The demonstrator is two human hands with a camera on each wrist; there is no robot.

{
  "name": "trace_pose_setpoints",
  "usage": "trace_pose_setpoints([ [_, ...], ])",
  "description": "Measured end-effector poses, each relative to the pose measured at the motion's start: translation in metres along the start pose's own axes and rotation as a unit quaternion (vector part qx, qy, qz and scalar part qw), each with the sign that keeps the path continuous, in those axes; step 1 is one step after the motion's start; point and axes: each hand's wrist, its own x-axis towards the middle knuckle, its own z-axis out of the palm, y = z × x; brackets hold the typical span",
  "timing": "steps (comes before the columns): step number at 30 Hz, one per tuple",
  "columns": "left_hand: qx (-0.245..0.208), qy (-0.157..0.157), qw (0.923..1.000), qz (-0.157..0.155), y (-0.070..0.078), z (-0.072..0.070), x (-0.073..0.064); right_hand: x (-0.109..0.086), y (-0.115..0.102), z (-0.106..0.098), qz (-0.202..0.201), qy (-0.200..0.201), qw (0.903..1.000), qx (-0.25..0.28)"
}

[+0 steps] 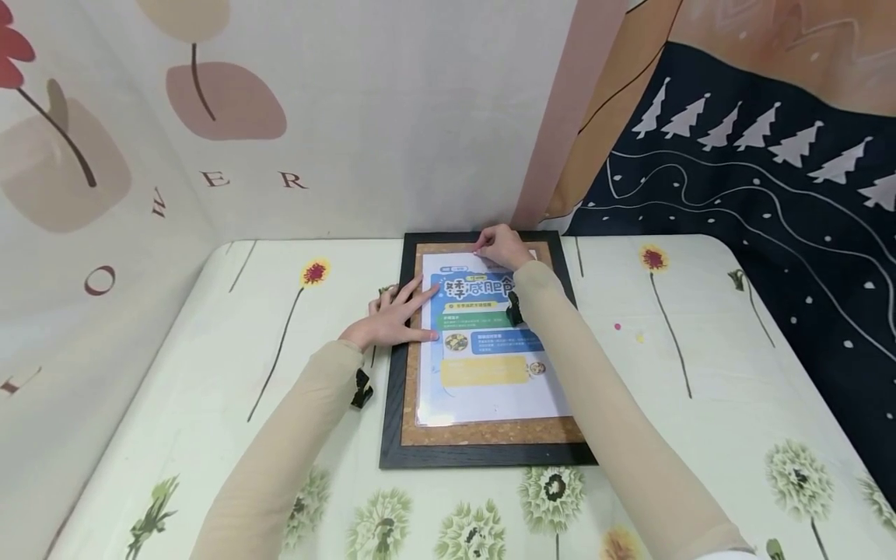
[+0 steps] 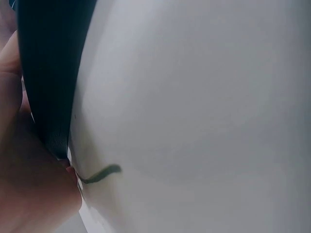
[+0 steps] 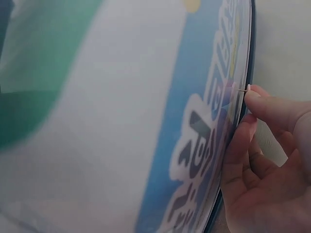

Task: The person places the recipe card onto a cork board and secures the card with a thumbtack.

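A poster sheet (image 1: 490, 406) with blue, green and yellow print lies on a cork board (image 1: 476, 433) in a black frame (image 1: 483, 455). My left hand (image 1: 392, 317) spreads over the frame's left side, its straight fingertips resting on the sheet's left edge. In the left wrist view, part of that hand (image 2: 39, 179) shows beside the dark frame edge (image 2: 53, 73). At the sheet's top edge, my right hand (image 1: 505, 247) pinches a push pin (image 3: 242, 90) between thumb and forefinger. Its thin metal needle points at the sheet, and the fingers mostly cover its pink head.
A white flower-printed cloth (image 1: 175, 373) covers the table. Right of the frame lie a small pink dot-like piece (image 1: 617, 327) and a yellow one (image 1: 640, 338). Printed curtains, one pale (image 1: 392, 117) and one dark with trees (image 1: 756, 179), stand behind the table.
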Motion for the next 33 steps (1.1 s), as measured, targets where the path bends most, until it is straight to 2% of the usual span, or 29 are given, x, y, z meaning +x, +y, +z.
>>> trace_pose_setpoints([
  [9, 0.008, 0.0, 0.9999, 0.006, 0.002, 0.001, 0.001, -0.001, 0.006, -0.003, 0.001, -0.009, 0.9999, 0.01],
  [15, 0.013, 0.001, 0.9999, -0.002, 0.002, 0.001, 0.001, 0.0, 0.008, -0.004, -0.013, -0.005, 0.9997, 0.019],
  [25, 0.007, -0.002, 0.9999, -0.014, 0.002, -0.002, -0.002, -0.002, 0.004, 0.0, -0.009, 0.01, 0.9998, 0.013],
  [33, 0.013, -0.008, 0.9999, -0.003, 0.003, -0.001, -0.001, -0.002, 0.013, 0.0, -0.028, 0.006, 0.9991, 0.03],
])
